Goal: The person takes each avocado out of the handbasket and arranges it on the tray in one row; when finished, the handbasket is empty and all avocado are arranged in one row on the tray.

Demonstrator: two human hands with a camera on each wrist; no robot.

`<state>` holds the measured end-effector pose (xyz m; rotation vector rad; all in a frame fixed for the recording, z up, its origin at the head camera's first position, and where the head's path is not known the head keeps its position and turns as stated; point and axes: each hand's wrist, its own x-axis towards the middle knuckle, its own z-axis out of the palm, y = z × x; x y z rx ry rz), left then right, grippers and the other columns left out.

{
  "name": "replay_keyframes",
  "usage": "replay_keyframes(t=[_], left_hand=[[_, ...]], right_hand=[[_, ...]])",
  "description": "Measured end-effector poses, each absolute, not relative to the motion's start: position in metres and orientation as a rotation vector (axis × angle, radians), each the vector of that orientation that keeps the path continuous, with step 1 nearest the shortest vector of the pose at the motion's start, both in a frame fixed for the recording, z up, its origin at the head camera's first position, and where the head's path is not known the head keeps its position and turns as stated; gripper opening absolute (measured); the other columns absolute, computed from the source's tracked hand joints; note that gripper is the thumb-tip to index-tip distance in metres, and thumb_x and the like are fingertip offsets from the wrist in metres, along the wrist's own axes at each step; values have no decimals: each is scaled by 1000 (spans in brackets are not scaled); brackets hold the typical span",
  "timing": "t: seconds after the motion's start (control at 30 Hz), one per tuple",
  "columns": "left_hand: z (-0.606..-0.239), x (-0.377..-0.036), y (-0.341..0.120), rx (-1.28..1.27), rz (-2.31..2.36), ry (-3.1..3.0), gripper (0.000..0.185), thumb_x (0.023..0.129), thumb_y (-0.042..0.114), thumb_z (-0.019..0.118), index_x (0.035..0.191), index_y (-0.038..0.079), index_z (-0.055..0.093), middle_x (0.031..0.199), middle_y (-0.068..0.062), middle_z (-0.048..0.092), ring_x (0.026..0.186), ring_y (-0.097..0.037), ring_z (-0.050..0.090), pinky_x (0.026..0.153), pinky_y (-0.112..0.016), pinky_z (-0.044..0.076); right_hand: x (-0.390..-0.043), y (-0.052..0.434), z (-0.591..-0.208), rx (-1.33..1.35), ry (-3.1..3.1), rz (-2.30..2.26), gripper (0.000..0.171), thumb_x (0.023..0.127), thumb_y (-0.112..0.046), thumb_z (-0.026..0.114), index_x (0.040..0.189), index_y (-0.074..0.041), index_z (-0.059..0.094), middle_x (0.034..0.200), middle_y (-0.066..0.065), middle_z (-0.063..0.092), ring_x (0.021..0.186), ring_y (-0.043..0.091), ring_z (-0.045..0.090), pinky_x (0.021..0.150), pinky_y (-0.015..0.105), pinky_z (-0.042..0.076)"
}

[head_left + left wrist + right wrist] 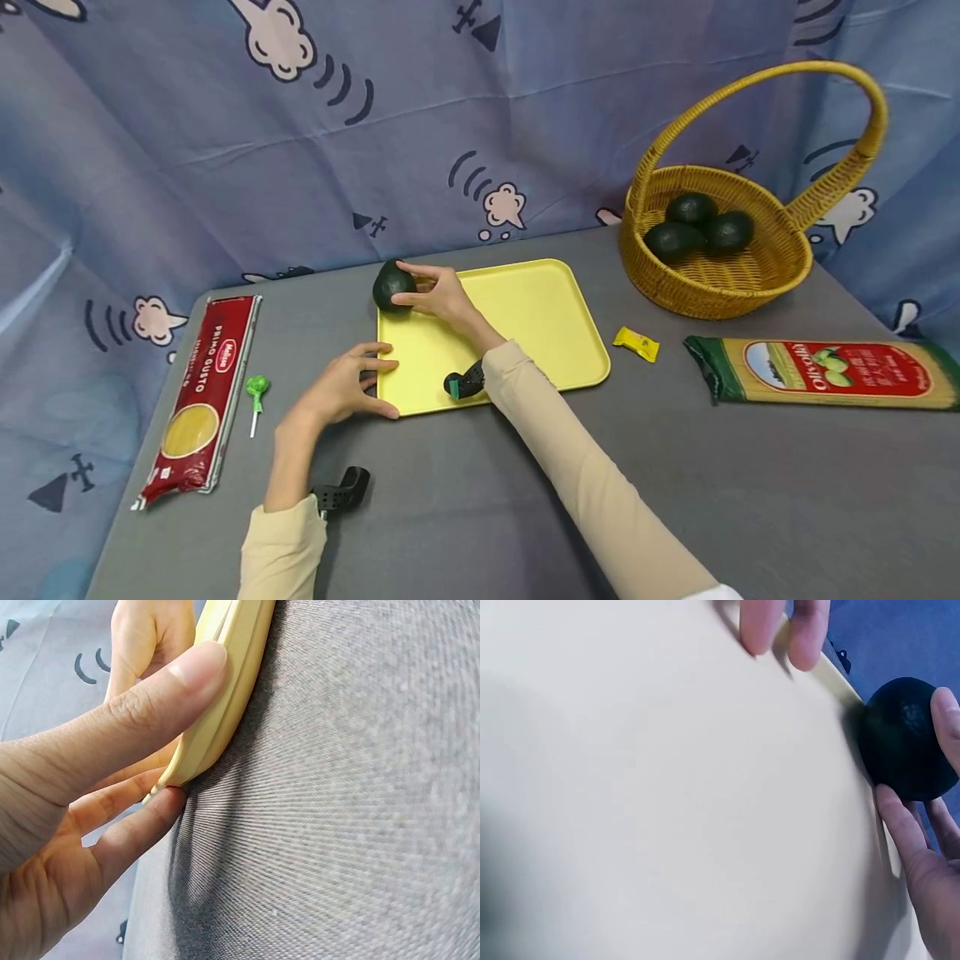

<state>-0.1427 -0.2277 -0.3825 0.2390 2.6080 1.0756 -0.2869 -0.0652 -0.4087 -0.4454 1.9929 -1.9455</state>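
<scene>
A dark green avocado (390, 286) is at the far left corner of the yellow tray (525, 333). My right hand (442, 296) holds it between thumb and fingers, its arm reaching across the tray. In the right wrist view the avocado (904, 739) sits against the tray's rim, the right hand (934, 877) around its side. My left hand (345, 385) grips the tray's near left corner. From the left wrist the thumb (150, 705) lies along the near rim (232, 690), with the other fingers around the corner.
A wicker basket (712, 296) with several avocados (692, 208) stands at the back right. A yellow-wrapped candy (636, 343) and a green spaghetti pack (832, 371) lie right of the tray. To the left are a green lollipop (257, 386) and a red pasta pack (202, 392).
</scene>
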Motion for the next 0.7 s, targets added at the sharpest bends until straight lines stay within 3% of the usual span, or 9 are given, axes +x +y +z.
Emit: replay_keyframes(t=[0.17,0.4,0.7], left_hand=[[-383,-143,-228,237,1094,2601,72,68,11,87,130,-8,55,148,-19,33,129,-38,44,103,-40,47],[-382,-143,-227,266,1081,2612,72,69,12,87,130,-8,55,147,-20,34,129,-39,44,103,-40,47],[-382,-142,-227,251,1089,2600,72,69,11,87,130,-9,55,147,-20,33,130,-39,41,104,-41,47]], right_hand=[[-286,-67,-409,-455,1966,-1968,57,79,-6,78,133,-16,60,126,12,60,102,20,64,71,24,59],[-286,-62,-407,-493,1932,-1953,63,81,-2,76,138,-15,55,124,17,62,108,23,63,72,21,58],[-286,-50,-405,-495,1892,-1922,63,82,-3,75,140,-14,53,127,16,59,110,24,62,85,33,60]])
